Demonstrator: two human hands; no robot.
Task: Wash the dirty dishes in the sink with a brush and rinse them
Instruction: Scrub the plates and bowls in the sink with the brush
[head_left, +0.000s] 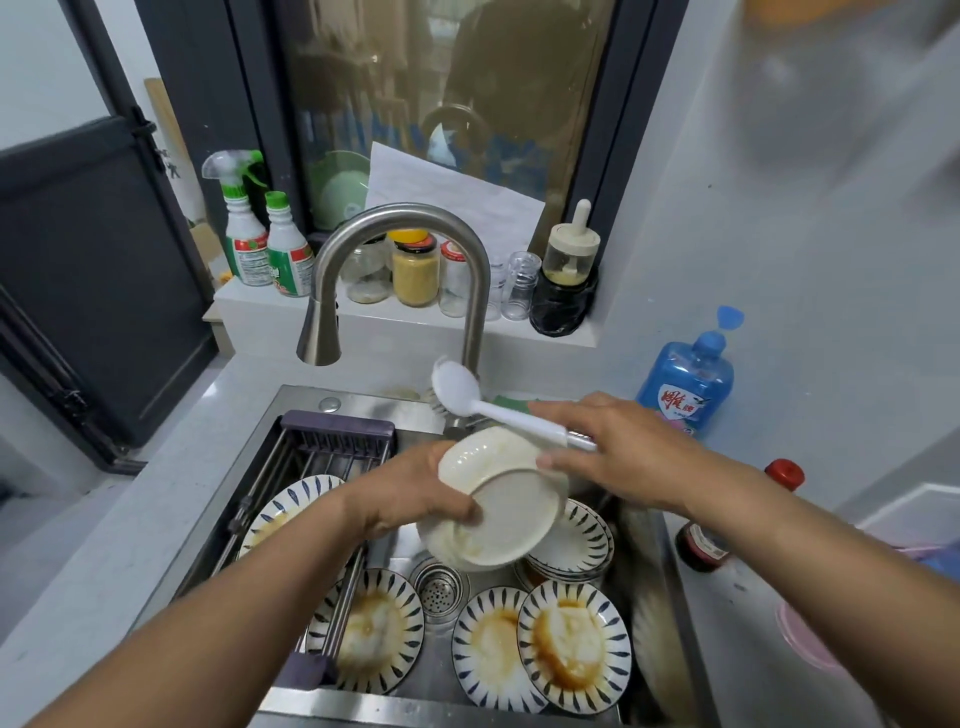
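Observation:
My left hand (410, 493) grips a cream dish (498, 504) above the steel sink (363, 405), its underside turned toward me, brown smears on its rim. My right hand (618, 457) holds a white dish brush (498, 410) by the handle, its head raised just above the dish near the faucet base. Below lie several dirty plates with blue leaf rims and brown sauce: one at front right (574, 644), one beside it (488, 649), one at front left (374, 629). A stack of such plates (576, 540) sits at the right.
A steel gooseneck faucet (400, 228) arches over the sink; no water runs. A drying rack (311, 467) spans the sink's left side with a plate (291, 504) on it. Blue detergent bottle (685, 384) and a dark sauce bottle (701, 545) stand at the right. Jars and spray bottles line the windowsill.

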